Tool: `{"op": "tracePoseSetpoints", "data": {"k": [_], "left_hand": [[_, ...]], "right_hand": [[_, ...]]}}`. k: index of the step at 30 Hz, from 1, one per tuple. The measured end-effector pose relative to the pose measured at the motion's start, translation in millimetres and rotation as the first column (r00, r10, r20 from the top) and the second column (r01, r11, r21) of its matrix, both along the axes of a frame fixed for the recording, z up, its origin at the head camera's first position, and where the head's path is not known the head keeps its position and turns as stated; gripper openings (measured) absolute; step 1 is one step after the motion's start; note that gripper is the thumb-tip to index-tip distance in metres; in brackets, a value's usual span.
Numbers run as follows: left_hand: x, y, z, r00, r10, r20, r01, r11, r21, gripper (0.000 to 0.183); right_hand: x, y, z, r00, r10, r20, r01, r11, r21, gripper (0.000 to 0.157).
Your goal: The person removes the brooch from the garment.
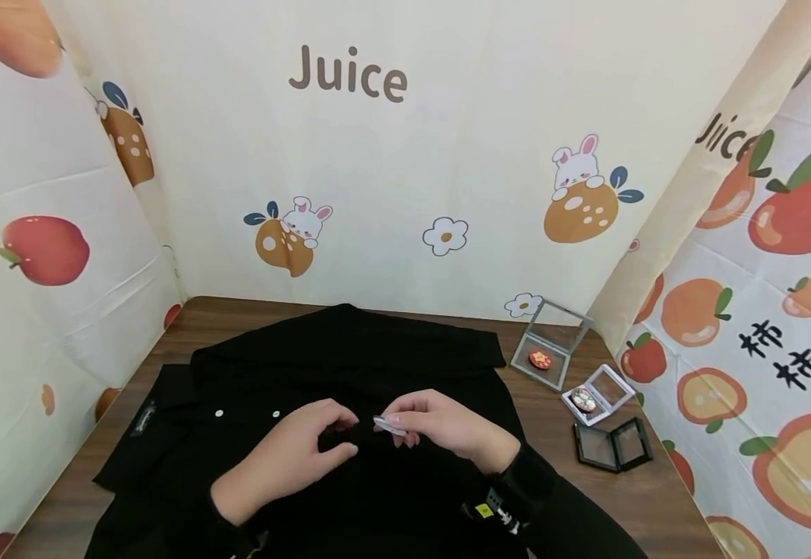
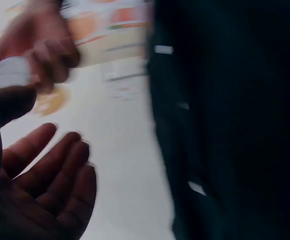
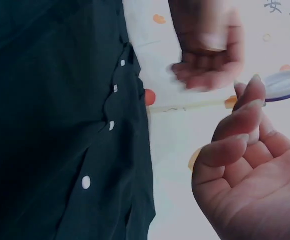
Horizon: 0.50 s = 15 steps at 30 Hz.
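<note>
My right hand pinches a small round badge between thumb and fingers, above a black shirt. In the right wrist view the badge shows a pale back with a fitting on it and a purple rim. My left hand is held just left of the badge, apart from it, thumb and fingers spread with nothing between them. Its palm and relaxed fingers show in the left wrist view. The black shirt lies spread on the table beneath both hands, with white buttons along its front.
At the table's right side stand three open cases: a grey one with a red round badge, a white one with a patterned badge, and a black one. Fruit-printed curtains enclose the wooden table.
</note>
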State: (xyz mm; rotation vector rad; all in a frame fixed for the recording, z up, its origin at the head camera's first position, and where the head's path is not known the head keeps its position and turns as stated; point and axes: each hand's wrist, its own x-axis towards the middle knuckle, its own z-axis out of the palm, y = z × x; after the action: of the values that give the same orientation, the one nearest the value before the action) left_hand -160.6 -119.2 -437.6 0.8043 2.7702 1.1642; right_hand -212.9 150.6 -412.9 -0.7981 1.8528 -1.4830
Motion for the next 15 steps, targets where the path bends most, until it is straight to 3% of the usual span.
{"op": "tracePoseSetpoints", "data": {"k": [3,6,9,11,15], "left_hand": [[-2.5,-11,-16.1,0.999,-0.034,0.023,0.039,0.97,-0.241,0.048],[-4.7,-19,-30.7,0.999,-0.045,0.021,0.05,0.885,-0.462,0.071],[-6.2,-25,-41.4,0.999,-0.04,0.027,0.048,0.812,-0.582,0.086],[-6.9,-27,-46.5,0.999,-0.031,0.042,0.05,0.794,-0.606,0.091],[-9.5,-27,-54.7,0.997,-0.015,0.074,0.058,0.792,-0.607,0.094]], "right_hand": [[2.2,1,-2.5,0.997,-0.071,-0.039,0.074,0.995,0.072,0.033],[5.3,1,-9.0,0.983,-0.134,-0.123,0.151,0.978,0.147,0.029],[8.9,2,-18.7,0.954,-0.159,-0.256,0.22,0.947,0.233,0.027],[11.7,5,-25.0,0.922,-0.155,-0.355,0.266,0.92,0.287,0.027],[15.8,15,-34.5,0.855,-0.144,-0.498,0.344,0.876,0.338,0.033]]}}
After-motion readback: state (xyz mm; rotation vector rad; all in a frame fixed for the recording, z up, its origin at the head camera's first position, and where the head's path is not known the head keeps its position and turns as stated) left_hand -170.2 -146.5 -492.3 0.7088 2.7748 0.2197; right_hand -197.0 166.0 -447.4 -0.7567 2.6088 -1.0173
